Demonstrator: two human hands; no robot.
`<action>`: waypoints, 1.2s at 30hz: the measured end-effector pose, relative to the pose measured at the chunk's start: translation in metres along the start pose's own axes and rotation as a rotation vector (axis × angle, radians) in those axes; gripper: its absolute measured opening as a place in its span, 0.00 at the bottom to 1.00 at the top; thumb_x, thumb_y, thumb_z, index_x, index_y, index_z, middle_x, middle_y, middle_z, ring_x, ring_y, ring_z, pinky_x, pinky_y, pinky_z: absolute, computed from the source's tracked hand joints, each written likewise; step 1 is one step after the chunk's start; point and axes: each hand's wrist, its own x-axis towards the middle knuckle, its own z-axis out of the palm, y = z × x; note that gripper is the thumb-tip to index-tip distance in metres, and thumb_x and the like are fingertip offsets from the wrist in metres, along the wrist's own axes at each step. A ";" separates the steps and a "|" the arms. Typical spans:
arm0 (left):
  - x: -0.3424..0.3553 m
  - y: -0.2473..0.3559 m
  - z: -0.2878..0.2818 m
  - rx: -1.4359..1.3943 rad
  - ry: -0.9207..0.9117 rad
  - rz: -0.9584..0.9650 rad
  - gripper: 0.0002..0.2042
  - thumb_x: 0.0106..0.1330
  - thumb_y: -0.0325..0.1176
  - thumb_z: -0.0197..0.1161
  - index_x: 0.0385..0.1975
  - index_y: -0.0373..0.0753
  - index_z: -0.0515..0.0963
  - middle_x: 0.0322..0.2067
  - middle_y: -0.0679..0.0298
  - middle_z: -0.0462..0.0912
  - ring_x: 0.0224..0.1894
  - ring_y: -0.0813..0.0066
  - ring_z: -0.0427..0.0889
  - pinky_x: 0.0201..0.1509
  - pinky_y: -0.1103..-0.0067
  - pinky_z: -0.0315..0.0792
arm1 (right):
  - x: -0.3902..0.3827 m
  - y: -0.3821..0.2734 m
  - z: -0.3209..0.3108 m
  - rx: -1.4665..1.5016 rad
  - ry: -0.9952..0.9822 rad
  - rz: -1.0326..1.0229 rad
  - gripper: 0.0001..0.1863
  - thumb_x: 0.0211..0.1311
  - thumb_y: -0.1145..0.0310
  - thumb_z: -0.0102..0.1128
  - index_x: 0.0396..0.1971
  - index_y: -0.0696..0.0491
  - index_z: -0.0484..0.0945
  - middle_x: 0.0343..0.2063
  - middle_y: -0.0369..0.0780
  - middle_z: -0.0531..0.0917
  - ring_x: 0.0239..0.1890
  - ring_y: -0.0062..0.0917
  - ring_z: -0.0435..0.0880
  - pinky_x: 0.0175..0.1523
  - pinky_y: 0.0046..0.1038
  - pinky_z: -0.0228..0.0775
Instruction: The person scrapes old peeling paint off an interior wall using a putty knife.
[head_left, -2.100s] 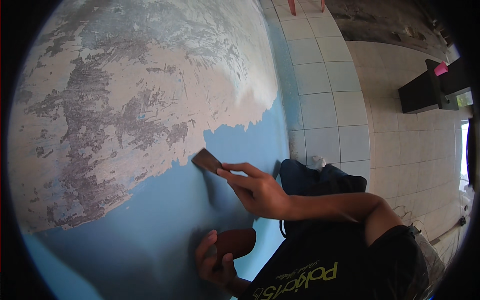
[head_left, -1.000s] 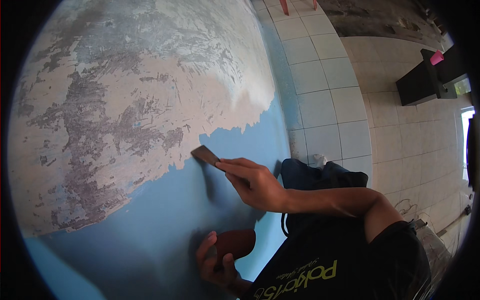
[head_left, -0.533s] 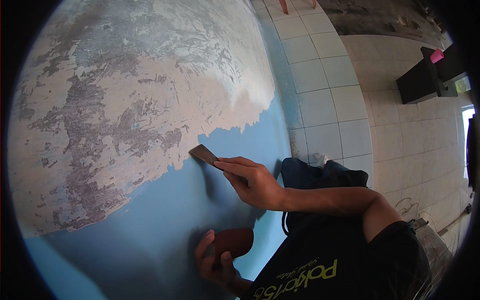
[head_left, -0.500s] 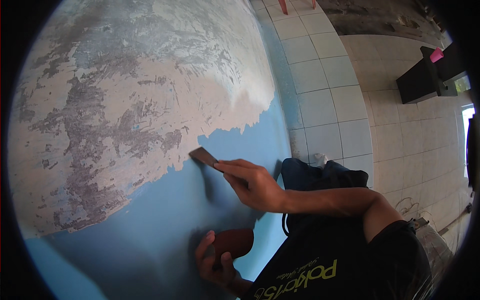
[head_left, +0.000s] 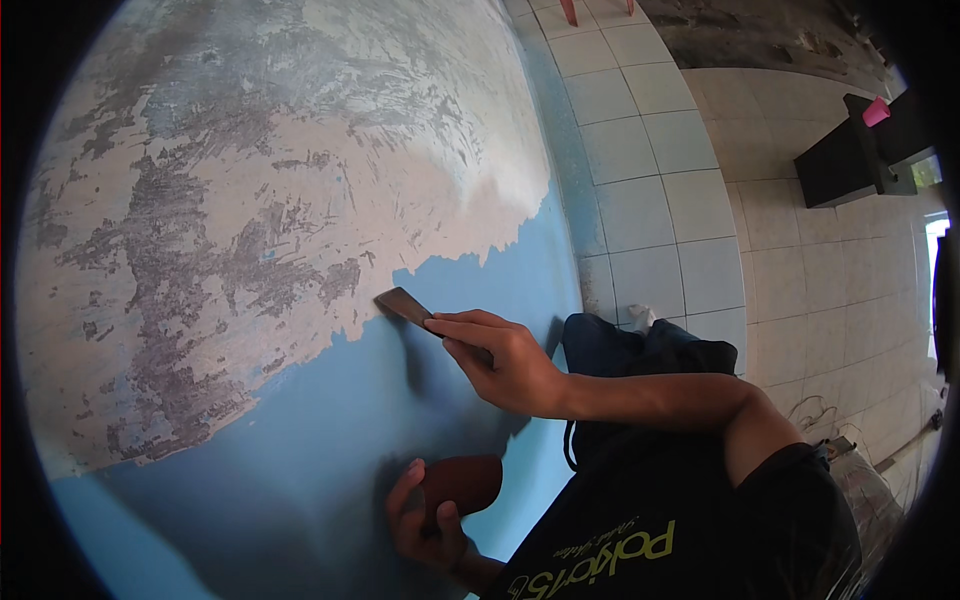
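Observation:
My right hand [head_left: 510,367] is closed round a putty knife [head_left: 408,307]. The blade's end lies against the wall [head_left: 300,470], where a patchy scraped area [head_left: 250,215] of pale and grey surface meets the light blue paint. Lower down, my left hand [head_left: 425,530] grips a curved reddish-brown sheet [head_left: 462,483] that looks like sandpaper. Fingers are on one side of it and the thumb is on the other. The sheet stays close to the blue wall, but I cannot tell whether it touches.
A tiled ledge [head_left: 655,205] runs along the wall's foot, with my legs [head_left: 640,348] over it. Beyond lies a lower tiled floor [head_left: 800,285] with a black piece of furniture [head_left: 838,165] and a pink cup [head_left: 876,111]. Red legs [head_left: 569,12] of something stand at the top.
My right hand and the putty knife have shifted very slightly up and to the left along the jagged paint edge. The left hand with its sheet has moved barely, slightly left.

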 end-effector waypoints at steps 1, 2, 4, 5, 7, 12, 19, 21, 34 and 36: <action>-0.001 0.000 0.001 -0.001 0.009 0.001 0.19 0.68 0.42 0.68 0.26 0.34 0.70 0.47 0.44 0.82 0.49 0.46 0.84 0.54 0.56 0.80 | -0.004 -0.001 0.001 -0.010 0.009 -0.007 0.17 0.70 0.79 0.58 0.57 0.57 0.80 0.47 0.49 0.84 0.42 0.35 0.88 0.44 0.29 0.80; -0.001 -0.001 0.001 -0.002 0.021 0.002 0.19 0.68 0.42 0.68 0.26 0.34 0.70 0.46 0.44 0.83 0.49 0.46 0.84 0.53 0.56 0.80 | -0.005 -0.002 0.002 -0.020 0.017 -0.016 0.17 0.70 0.79 0.58 0.57 0.57 0.80 0.48 0.48 0.84 0.42 0.34 0.88 0.44 0.28 0.80; 0.000 -0.002 0.000 -0.005 0.024 0.015 0.19 0.67 0.42 0.68 0.26 0.34 0.71 0.47 0.44 0.83 0.49 0.46 0.84 0.53 0.56 0.80 | 0.000 0.000 0.000 -0.016 -0.001 -0.004 0.17 0.70 0.79 0.58 0.57 0.57 0.80 0.48 0.48 0.84 0.43 0.34 0.88 0.44 0.28 0.80; 0.000 -0.002 0.000 -0.008 0.025 0.022 0.18 0.67 0.42 0.68 0.26 0.33 0.71 0.47 0.43 0.83 0.49 0.46 0.84 0.53 0.57 0.80 | 0.003 -0.001 -0.002 -0.011 -0.021 0.015 0.17 0.70 0.79 0.58 0.57 0.56 0.80 0.49 0.47 0.84 0.43 0.33 0.88 0.44 0.27 0.80; 0.000 0.000 0.000 0.018 0.012 0.011 0.18 0.68 0.41 0.68 0.26 0.33 0.71 0.47 0.44 0.83 0.49 0.46 0.84 0.53 0.57 0.80 | 0.006 -0.008 -0.006 0.015 -0.019 0.064 0.16 0.70 0.79 0.58 0.56 0.57 0.80 0.48 0.50 0.84 0.42 0.38 0.88 0.46 0.30 0.81; 0.000 0.000 0.000 0.017 -0.004 0.015 0.19 0.68 0.41 0.68 0.26 0.33 0.70 0.47 0.44 0.83 0.49 0.47 0.84 0.53 0.57 0.80 | -0.004 -0.010 0.001 0.004 0.014 0.018 0.15 0.69 0.78 0.59 0.54 0.59 0.81 0.49 0.51 0.84 0.41 0.41 0.88 0.47 0.31 0.82; -0.003 -0.005 -0.004 0.024 -0.012 0.024 0.19 0.69 0.46 0.66 0.30 0.32 0.74 0.48 0.44 0.82 0.50 0.48 0.83 0.53 0.59 0.79 | -0.004 0.000 0.006 -0.019 0.013 0.007 0.17 0.70 0.78 0.59 0.57 0.56 0.80 0.50 0.47 0.84 0.40 0.29 0.87 0.42 0.25 0.79; -0.003 -0.005 -0.002 0.009 -0.007 -0.001 0.23 0.70 0.51 0.65 0.31 0.31 0.78 0.50 0.44 0.81 0.51 0.48 0.83 0.53 0.59 0.78 | 0.001 0.005 0.003 -0.031 0.049 -0.038 0.17 0.71 0.77 0.58 0.58 0.56 0.80 0.51 0.48 0.84 0.40 0.28 0.87 0.42 0.25 0.79; -0.004 -0.007 0.002 -0.052 0.038 -0.021 0.23 0.69 0.49 0.66 0.30 0.30 0.78 0.49 0.43 0.81 0.50 0.47 0.83 0.52 0.59 0.79 | 0.024 0.005 -0.006 -0.033 0.042 0.168 0.16 0.69 0.76 0.60 0.55 0.58 0.81 0.48 0.51 0.84 0.47 0.41 0.88 0.50 0.32 0.82; -0.007 -0.006 0.000 -0.053 0.051 -0.023 0.23 0.69 0.50 0.66 0.31 0.30 0.78 0.49 0.43 0.81 0.50 0.47 0.83 0.52 0.59 0.79 | 0.003 0.004 0.004 -0.037 0.047 -0.035 0.15 0.70 0.76 0.59 0.55 0.58 0.81 0.49 0.51 0.84 0.43 0.41 0.88 0.47 0.31 0.82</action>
